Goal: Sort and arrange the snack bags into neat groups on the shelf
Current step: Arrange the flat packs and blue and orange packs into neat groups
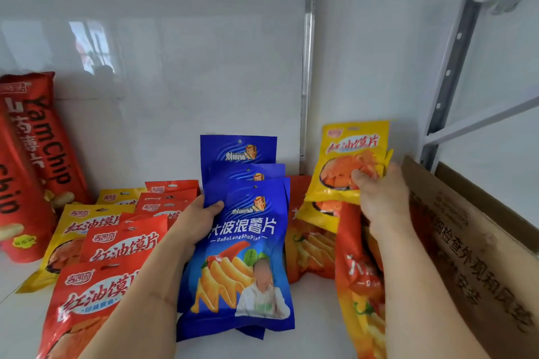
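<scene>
My left hand grips the left edge of a stack of blue wavy-chip bags lying in the middle of the white shelf, thumb on the top bag. My right hand pinches a yellow snack bag and holds it upright at the right, with another yellow bag behind it. Beneath that hand lie orange-red chip bags. Red bags overlap yellow bags in a pile on the left.
Tall red YamChip bags lean against the back wall at the far left. A brown cardboard box stands along the right edge. A perforated metal shelf upright rises at the right. The white back panel closes off the rear.
</scene>
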A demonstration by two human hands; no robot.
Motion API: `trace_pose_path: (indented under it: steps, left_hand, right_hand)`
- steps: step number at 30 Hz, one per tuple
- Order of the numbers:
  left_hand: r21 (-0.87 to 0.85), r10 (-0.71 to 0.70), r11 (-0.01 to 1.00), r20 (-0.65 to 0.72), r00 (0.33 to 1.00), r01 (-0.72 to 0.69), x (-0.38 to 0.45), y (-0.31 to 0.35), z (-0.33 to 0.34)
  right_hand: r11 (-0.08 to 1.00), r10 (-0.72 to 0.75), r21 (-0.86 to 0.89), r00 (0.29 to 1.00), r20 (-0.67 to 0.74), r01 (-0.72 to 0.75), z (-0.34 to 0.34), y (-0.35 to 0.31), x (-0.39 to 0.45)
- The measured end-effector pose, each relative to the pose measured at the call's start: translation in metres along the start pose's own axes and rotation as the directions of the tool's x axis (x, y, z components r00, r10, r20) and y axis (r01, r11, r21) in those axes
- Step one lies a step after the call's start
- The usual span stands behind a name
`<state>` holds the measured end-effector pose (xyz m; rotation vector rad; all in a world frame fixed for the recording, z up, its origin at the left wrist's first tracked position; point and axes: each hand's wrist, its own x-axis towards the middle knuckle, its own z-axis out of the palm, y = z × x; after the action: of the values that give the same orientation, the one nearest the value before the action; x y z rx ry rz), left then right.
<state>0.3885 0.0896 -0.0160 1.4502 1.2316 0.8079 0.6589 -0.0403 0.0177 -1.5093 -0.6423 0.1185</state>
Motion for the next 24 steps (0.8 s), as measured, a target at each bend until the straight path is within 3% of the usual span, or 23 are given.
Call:
trace_pose_path:
  steps: [3,6,11,15,19,21,24]
  left_hand:
    - [0.01,0.008,1.0,0.008,1.0,-0.008,-0.001,0.003,0.001]
    - [0.034,0.024,0.999,0.001,1.0,-0.024,-0.003,0.005,0.002]
    - [0.097,0.061,0.994,-0.097,0.993,-0.052,-0.004,0.008,0.004]
    - [0.242,0.148,0.965,-0.168,0.975,-0.104,-0.005,0.012,0.004]
    - [0.568,0.38,0.803,-0.254,0.89,-0.181,-0.019,0.01,0.016]
    - [0.613,0.465,0.759,-0.275,0.841,-0.219,-0.027,0.009,0.023]
    - [0.63,0.479,0.744,-0.27,0.835,-0.222,-0.03,0.008,0.028]
  right_hand:
    - [0.972,0.102,-0.222,0.989,0.104,-0.077,0.014,0.028,-0.016]
    - [0.944,0.197,-0.296,0.968,0.155,-0.145,0.02,0.047,-0.016]
    - [0.929,0.21,-0.337,0.967,0.144,-0.151,0.019,0.047,-0.008]
    - [0.971,0.209,-0.145,0.969,0.131,-0.19,0.019,0.045,-0.007]
    - [0.982,0.174,0.059,0.979,0.108,-0.181,0.018,0.043,-0.014]
    - [0.974,0.155,0.154,0.984,0.092,-0.168,0.017,0.043,-0.014]
    - [0.952,0.146,0.257,0.985,0.093,-0.165,0.014,0.04,-0.015]
